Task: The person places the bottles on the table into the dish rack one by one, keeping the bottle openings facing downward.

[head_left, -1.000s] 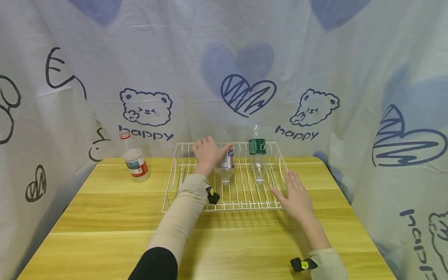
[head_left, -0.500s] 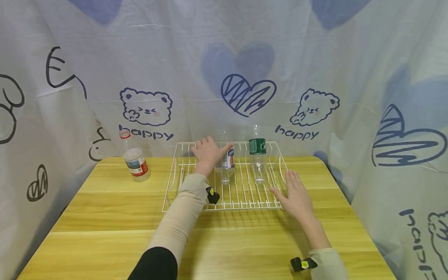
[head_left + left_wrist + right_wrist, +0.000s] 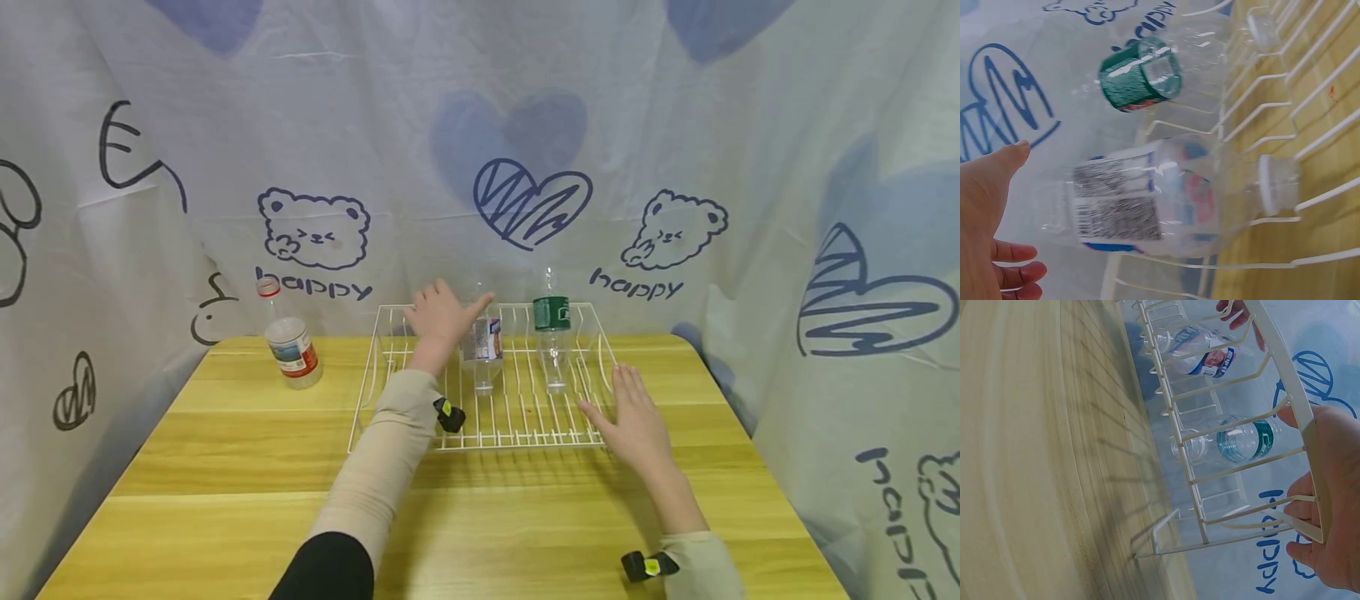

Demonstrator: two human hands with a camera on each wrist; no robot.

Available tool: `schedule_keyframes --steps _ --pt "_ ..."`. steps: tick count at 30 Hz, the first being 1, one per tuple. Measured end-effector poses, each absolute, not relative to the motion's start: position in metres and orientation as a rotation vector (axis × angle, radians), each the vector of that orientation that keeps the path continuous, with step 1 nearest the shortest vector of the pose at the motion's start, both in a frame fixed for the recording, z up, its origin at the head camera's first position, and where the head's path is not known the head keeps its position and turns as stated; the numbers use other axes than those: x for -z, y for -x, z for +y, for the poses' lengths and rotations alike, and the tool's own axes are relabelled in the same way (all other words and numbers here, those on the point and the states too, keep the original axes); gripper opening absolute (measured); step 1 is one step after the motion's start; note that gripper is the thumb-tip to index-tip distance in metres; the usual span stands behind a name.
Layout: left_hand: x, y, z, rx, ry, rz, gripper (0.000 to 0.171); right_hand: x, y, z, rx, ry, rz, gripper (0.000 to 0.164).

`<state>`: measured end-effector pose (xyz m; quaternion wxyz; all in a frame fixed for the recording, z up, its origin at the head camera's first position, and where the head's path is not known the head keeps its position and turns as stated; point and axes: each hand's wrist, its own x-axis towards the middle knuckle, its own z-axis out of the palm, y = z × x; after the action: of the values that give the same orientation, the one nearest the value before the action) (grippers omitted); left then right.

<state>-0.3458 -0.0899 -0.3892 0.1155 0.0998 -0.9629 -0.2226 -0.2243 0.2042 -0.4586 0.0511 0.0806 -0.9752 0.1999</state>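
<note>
The left hand (image 3: 438, 315) is hovering just beside the white-and-blue-labelled bottle (image 3: 483, 358), its fingers spread and released. That bottle is standing neck-down in the wire rack (image 3: 540, 447), a gap separating it from the green-labelled bottle (image 3: 552, 333). The right hand (image 3: 637, 425) is resting unclenched, fingers straight, on the rack's right front corner. Open surface (image 3: 525, 525) is stretching ahead of the rack's front edge.

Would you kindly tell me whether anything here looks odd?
The green-labelled clear plastic bottle and white-labelled clear plastic bottle look odd: they sit neck-down in the white wire rack, while the red-labelled clear bottle stands upright.
</note>
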Motion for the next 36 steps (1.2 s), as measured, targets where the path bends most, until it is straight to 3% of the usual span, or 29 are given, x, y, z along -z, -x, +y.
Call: schedule_keyframes --steps 21,36 --pt "0.334 0.298 -0.134 0.599 -0.178 -2.639 0.089 0.457 0.224 0.205 -0.599 -0.251 -2.972 0.093" --pt "0.337 0.255 -0.193 0.418 -0.142 -2.603 0.081 0.459 0.225 0.205 -0.619 -0.25 -2.975 0.094"
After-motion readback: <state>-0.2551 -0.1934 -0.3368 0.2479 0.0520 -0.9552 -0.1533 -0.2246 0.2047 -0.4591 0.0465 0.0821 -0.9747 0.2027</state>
